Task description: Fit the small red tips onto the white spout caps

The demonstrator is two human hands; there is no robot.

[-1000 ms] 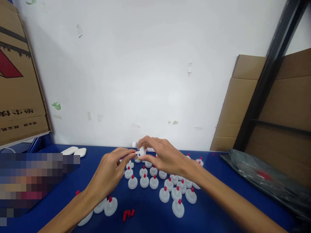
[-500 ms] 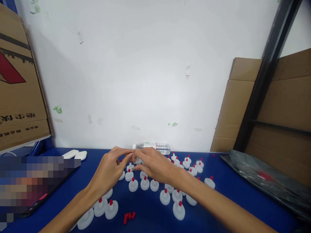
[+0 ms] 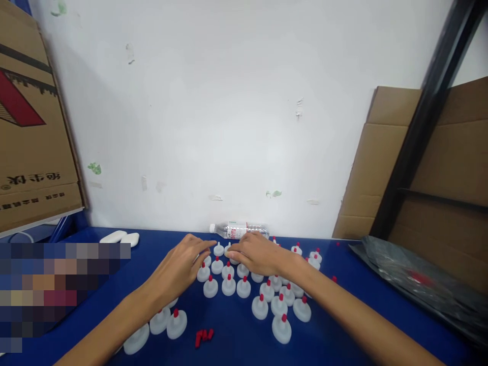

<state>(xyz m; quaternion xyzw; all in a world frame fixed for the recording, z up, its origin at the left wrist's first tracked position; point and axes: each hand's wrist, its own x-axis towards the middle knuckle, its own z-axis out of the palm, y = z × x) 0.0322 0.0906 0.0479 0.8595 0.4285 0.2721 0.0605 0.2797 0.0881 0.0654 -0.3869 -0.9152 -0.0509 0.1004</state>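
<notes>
My left hand (image 3: 188, 262) reaches over the blue table, palm down, thumb and index finger a little apart with nothing visible between them. Just beyond its fingertips stands a white nozzle cap (image 3: 218, 249) with a bare tip. My right hand (image 3: 259, 254) is bent over the back rows, its thumb and fingertips drawn together at another bare-tipped white nozzle cap (image 3: 228, 248); the fingers partly hide the contact. Several white nozzle caps with red tips (image 3: 229, 287) stand around both hands. Small loose red tips (image 3: 204, 336) lie near the front.
A clear plastic bottle (image 3: 238, 230) lies on its side against the wall. White oval objects (image 3: 113, 237) rest at the back left beside a blurred-out area. Dark plastic bags (image 3: 412, 277) lie at right. Cardboard (image 3: 375, 162) leans by a black post, and a printed carton (image 3: 34, 127) stands at left.
My hands, fingertips together before, have moved apart. The right one has shifted right and down to a bare-tipped nozzle cap. The view has tilted slightly, and more nozzle caps show between the hands.
</notes>
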